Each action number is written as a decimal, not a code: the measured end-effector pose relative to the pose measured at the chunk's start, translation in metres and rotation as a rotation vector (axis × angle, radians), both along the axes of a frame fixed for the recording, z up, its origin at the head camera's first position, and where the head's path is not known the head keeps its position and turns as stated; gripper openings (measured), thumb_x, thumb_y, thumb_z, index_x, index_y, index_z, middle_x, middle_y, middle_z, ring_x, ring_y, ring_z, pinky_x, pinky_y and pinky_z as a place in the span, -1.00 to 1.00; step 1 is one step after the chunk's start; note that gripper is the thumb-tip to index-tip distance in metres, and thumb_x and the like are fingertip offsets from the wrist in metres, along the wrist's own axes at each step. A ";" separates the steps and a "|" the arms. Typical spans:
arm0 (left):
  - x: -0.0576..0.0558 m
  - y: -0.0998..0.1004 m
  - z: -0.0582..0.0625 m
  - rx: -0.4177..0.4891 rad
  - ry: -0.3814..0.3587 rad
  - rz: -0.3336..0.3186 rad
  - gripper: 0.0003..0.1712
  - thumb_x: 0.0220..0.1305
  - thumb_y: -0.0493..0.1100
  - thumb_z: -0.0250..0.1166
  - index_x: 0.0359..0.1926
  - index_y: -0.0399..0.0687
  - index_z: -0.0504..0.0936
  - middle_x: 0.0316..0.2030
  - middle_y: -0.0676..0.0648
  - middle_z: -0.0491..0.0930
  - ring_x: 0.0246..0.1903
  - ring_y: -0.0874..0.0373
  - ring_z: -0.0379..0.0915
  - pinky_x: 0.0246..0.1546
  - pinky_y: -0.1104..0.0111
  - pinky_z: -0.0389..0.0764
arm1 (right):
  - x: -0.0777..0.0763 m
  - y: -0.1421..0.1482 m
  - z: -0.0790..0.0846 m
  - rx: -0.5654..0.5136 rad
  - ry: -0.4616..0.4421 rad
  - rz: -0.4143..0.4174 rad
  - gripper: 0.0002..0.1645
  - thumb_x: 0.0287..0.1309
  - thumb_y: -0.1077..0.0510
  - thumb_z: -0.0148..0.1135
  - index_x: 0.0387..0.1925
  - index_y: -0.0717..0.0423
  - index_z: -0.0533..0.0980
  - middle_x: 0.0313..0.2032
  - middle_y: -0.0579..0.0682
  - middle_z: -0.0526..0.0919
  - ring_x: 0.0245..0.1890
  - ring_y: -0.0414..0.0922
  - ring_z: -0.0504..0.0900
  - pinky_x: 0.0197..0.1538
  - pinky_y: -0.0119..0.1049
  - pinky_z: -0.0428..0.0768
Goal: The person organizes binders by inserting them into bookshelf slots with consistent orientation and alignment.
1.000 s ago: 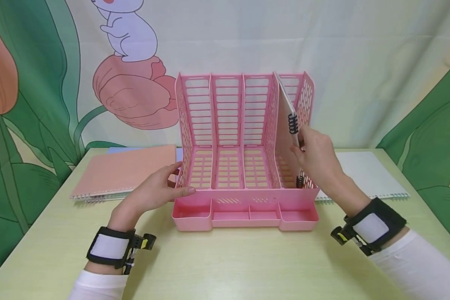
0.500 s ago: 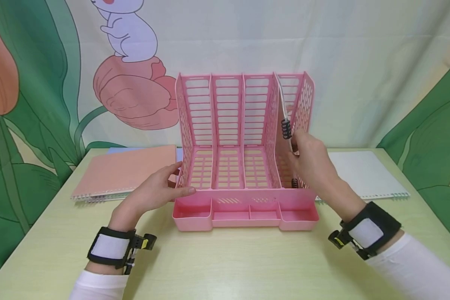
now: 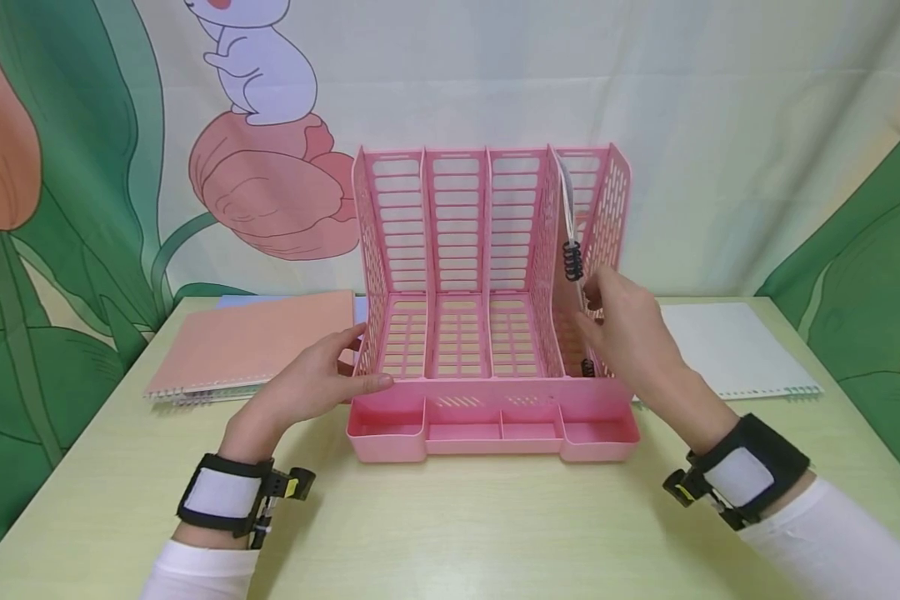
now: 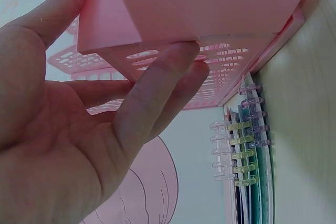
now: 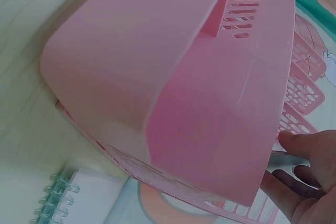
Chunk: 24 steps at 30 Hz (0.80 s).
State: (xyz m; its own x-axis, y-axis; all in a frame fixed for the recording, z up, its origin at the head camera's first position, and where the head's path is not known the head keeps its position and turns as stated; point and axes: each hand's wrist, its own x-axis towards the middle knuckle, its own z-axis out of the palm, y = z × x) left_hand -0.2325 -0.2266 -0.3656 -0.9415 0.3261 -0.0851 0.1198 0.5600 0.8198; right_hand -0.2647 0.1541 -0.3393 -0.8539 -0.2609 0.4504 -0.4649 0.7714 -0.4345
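Observation:
A pink desk file organizer (image 3: 457,390) with upright dividers and a row of small trays in front stands mid-table. My left hand (image 3: 309,379) holds its front left corner; the thumb lies over the front wall, and the fingers (image 4: 157,85) rest along the slotted side. In the rightmost slot a notebook (image 3: 566,200) with black coil binding stands on edge, leaning slightly, coil edge toward me. My right hand (image 3: 630,321) is at that edge, thumb on its left and fingers on its right. From the right wrist, the organizer's front mostly hides the notebook (image 5: 289,158).
Left of the organizer lies a stack of spiral notebooks, an orange one (image 3: 262,337) on top and a blue one (image 3: 243,300) behind. A white spiral notebook (image 3: 735,342) lies at the right. Behind hangs a printed curtain (image 3: 720,167).
The notebook has swung left toward the divider, its coil edge standing straighter. My right hand moved left with it, then shifted slightly right as its fingers loosened. The left hand has stayed put.

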 end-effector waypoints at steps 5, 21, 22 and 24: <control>0.000 0.000 0.000 -0.010 -0.003 0.007 0.10 0.29 0.02 0.48 0.58 -0.32 0.04 0.18 -0.35 0.42 -0.03 -0.12 0.61 -0.14 0.17 0.73 | 0.002 0.004 -0.003 -0.002 -0.019 -0.015 -0.61 0.20 0.24 0.48 -0.11 0.28 0.43 -0.27 0.18 0.60 -0.28 0.11 0.65 -0.26 -0.04 0.72; 0.002 0.001 0.002 0.002 -0.013 0.015 0.08 0.28 0.03 0.48 0.58 -0.27 0.07 0.18 -0.34 0.40 0.00 -0.15 0.58 -0.13 0.15 0.73 | 0.008 0.028 -0.009 0.039 0.069 -0.120 -0.56 0.36 -0.05 0.35 -0.12 0.28 0.49 -0.31 0.18 0.64 -0.40 0.07 0.60 -0.39 -0.05 0.60; 0.002 0.001 0.002 0.004 -0.012 0.013 0.08 0.29 0.03 0.48 0.58 -0.28 0.06 0.18 -0.35 0.40 0.00 -0.15 0.59 -0.12 0.15 0.73 | 0.008 0.030 -0.010 0.041 0.075 -0.129 -0.58 0.39 -0.05 0.31 -0.11 0.27 0.50 -0.30 0.19 0.66 -0.39 0.06 0.61 -0.39 -0.04 0.61; 0.002 0.001 0.002 0.002 -0.013 0.013 0.09 0.29 0.03 0.48 0.58 -0.28 0.06 0.19 -0.34 0.40 0.00 -0.15 0.59 -0.12 0.15 0.73 | 0.008 0.034 -0.011 0.043 0.093 -0.148 -0.60 0.44 -0.05 0.24 -0.12 0.27 0.51 -0.29 0.20 0.68 -0.42 0.06 0.62 -0.43 -0.03 0.60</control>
State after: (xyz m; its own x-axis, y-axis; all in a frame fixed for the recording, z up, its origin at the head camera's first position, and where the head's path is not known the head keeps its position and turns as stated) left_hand -0.2306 -0.2256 -0.3641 -0.9444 0.3144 -0.0967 0.1021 0.5596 0.8224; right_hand -0.2566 0.1880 -0.3501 -0.8395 -0.1567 0.5203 -0.3819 0.8513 -0.3598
